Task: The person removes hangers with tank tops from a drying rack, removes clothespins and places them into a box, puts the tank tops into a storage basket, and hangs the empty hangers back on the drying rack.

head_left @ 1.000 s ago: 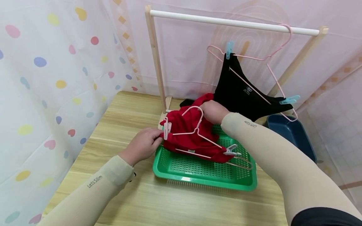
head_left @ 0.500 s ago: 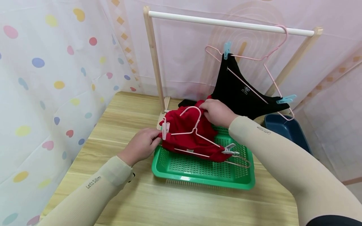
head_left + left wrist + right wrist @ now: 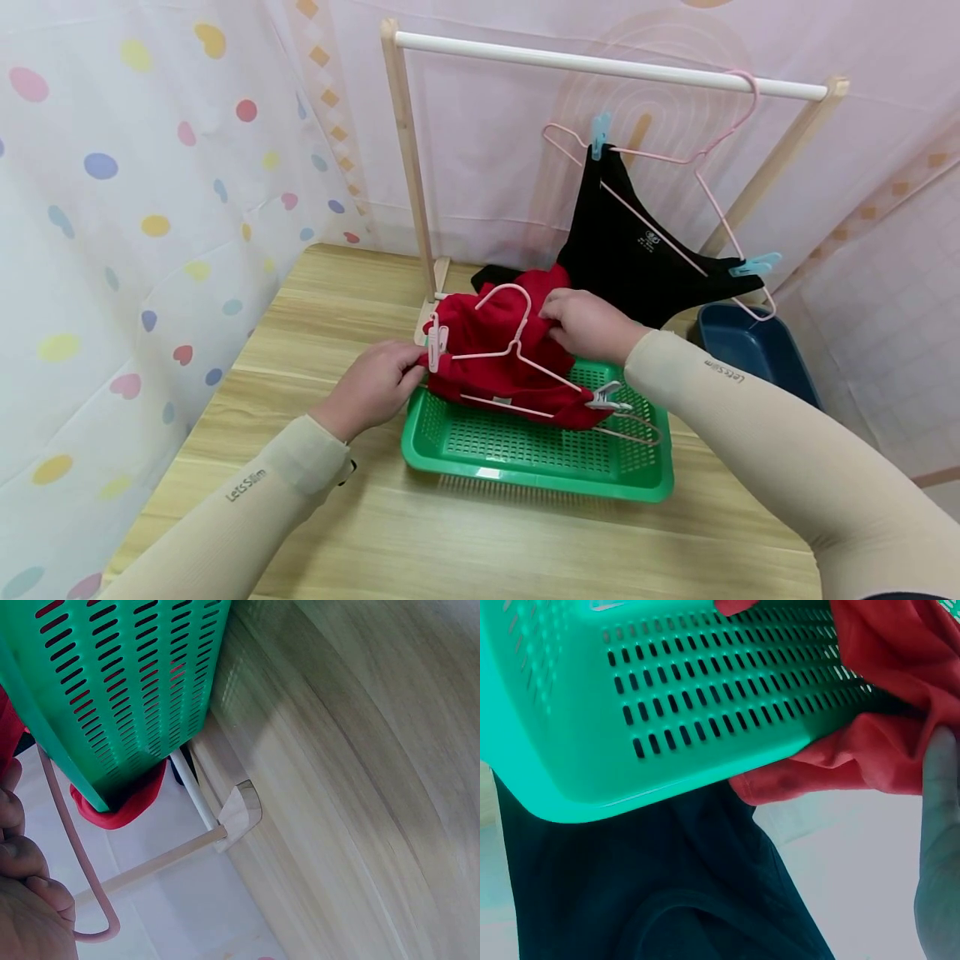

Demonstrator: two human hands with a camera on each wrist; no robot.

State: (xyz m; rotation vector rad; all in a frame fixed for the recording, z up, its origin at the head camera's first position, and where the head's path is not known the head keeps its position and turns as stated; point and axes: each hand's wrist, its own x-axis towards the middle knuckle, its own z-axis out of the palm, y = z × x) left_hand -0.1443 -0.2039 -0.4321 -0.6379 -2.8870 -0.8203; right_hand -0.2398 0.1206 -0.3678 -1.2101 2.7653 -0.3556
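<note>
A red garment [image 3: 491, 325] lies over the back of a green basket [image 3: 538, 479], fixed to a pale pink hanger [image 3: 516, 343]. A pale pink clothespin [image 3: 434, 343] clips its left corner, a grey one [image 3: 606, 396] its right. My left hand [image 3: 371, 387] grips the left corner beside the clothespin. Its curled fingers [image 3: 16, 851] and the hanger's rounded end [image 3: 105, 926] show in the left wrist view. My right hand [image 3: 592, 325] pinches the garment's upper right part. The right wrist view has the thumb [image 3: 941, 776] against folded red fabric.
Behind the basket stands a wooden rack with a white bar [image 3: 600, 62]. A black garment [image 3: 637, 258] hangs from it on a pink hanger [image 3: 720, 137] with blue clothespins [image 3: 756, 264]. A dark blue bin [image 3: 765, 354] stands at the right. A patterned curtain [image 3: 150, 275] backs the wooden table [image 3: 300, 317].
My right hand has come toward me and slightly right, drawing the red garment's upper part lower. The left hand keeps its place at the corner. The head view has shifted slightly.
</note>
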